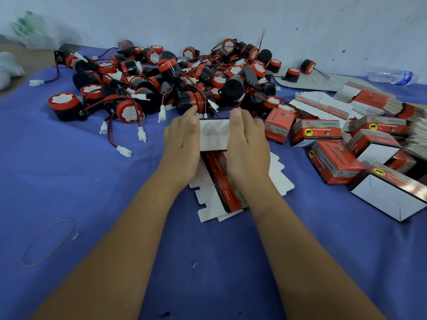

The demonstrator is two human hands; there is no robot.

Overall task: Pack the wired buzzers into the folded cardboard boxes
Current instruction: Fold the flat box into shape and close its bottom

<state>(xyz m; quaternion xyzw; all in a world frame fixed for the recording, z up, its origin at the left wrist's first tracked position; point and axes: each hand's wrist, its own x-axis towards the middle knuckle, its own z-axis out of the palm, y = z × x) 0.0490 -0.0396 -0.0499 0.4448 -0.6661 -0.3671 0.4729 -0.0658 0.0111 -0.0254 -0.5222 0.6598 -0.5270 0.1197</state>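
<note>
A large heap of black-and-red wired buzzers (161, 82) with white connectors lies across the far half of the blue cloth. Just in front of the heap, my left hand (182, 144) and my right hand (247, 144) press from either side on a cardboard box (213, 135) whose white flap faces up. Both hands grip that box between them. Under it lie a few flat, unfolded red-and-white box blanks (221, 188). Several folded red boxes (332, 162) stand to the right, some with open white ends.
A stack of flat box blanks (381, 105) sits at the far right. A plastic water bottle (390, 76) lies by the wall. A rubber band (48, 241) lies on the blue cloth (80, 181) at the near left. White plastic bags (27, 35) sit at the far left.
</note>
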